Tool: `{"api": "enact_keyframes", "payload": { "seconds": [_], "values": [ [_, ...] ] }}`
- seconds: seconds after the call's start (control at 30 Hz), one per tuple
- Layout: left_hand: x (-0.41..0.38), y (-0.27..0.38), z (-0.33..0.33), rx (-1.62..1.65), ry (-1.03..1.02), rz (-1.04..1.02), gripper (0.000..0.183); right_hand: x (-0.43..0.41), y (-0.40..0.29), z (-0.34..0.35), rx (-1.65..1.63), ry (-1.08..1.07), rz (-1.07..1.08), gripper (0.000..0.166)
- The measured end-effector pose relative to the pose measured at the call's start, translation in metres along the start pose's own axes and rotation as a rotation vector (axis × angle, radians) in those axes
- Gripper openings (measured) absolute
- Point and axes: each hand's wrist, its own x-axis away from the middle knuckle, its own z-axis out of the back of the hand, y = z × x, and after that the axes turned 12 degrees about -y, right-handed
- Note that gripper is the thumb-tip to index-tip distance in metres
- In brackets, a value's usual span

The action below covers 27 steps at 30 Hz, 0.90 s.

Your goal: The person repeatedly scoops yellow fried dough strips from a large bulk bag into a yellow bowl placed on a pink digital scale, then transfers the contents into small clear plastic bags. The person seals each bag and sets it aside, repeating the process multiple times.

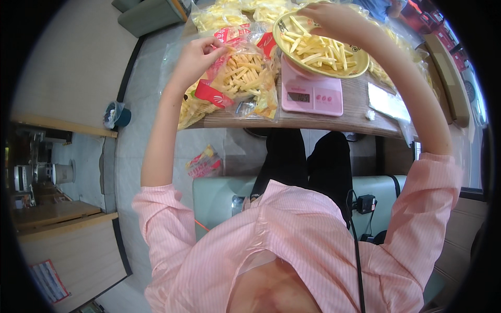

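My left hand [205,54] pinches the edge of an open, printed clear plastic bag [215,92] of raw cut potato fries [244,72]. A yellow patterned bowl [356,73] with more fries [325,53] rests on a pink digital kitchen scale [312,94], whose display is lit. Over the bowl's far side reaches my right hand [327,19], fingers bent down by the fries; whether it holds any is hidden.
Clear bags of fries [223,17] line the table's far side. On the right lie a white packet [387,102], a crumpled white scrap [370,115] and a cardboard box [446,78]. Crinkle-cut pieces [191,111] sit at the left edge. Another person [373,8] is beyond the table.
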Motion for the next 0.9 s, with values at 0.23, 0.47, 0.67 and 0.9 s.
{"api": "enact_keyframes", "payload": {
  "seconds": [0.23, 0.47, 0.67, 0.9],
  "values": [
    [0.025, 0.037, 0.000, 0.005, -0.150, 0.059, 0.018, -0.031, -0.159, -0.028, -0.255, -0.035, 0.179, 0.022],
    [0.030, 0.041, -0.003, 0.047, -0.189, 0.094, 0.016, -0.064, -0.190, -0.099, -0.412, -0.178, -0.321, 0.056],
    [0.032, 0.035, -0.011, 0.103, -0.206, 0.117, 0.014, -0.052, -0.201, -0.095, -0.267, -0.116, -0.283, 0.054],
    [0.030, 0.045, -0.015, 0.048, -0.212, 0.095, 0.014, -0.072, -0.193, -0.106, -0.143, -0.117, -0.142, 0.039]
  ]
}}
